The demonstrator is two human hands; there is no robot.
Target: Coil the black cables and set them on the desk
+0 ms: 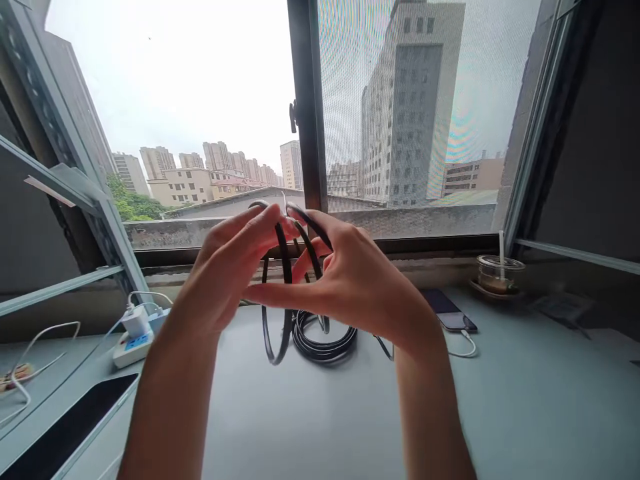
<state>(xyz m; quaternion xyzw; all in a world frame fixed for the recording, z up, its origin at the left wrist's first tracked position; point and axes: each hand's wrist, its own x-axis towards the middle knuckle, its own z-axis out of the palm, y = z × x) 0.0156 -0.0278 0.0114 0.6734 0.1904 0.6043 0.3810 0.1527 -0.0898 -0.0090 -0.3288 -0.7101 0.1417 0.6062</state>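
Note:
Black cable (273,357) hangs in loose loops from both of my hands, held up above the table. My left hand (235,257) pinches the top of the loops between thumb and fingers. Close beside it, my right hand (355,280) also grips a strand of the cable, its thumb stretched across toward the left wrist. A thin light end sticks up between the fingertips; what it is I cannot make out. Below and behind the hands, a coil of black cable (325,352) lies on the table (310,413). The fingers partly hide the loops.
A white power strip (133,348) with plugged-in chargers stands at left, near a dark flat panel (70,427). At right lie a phone (457,320) with a white cable and a lidded cup (499,277) with a straw. A window frame (313,133) rises behind.

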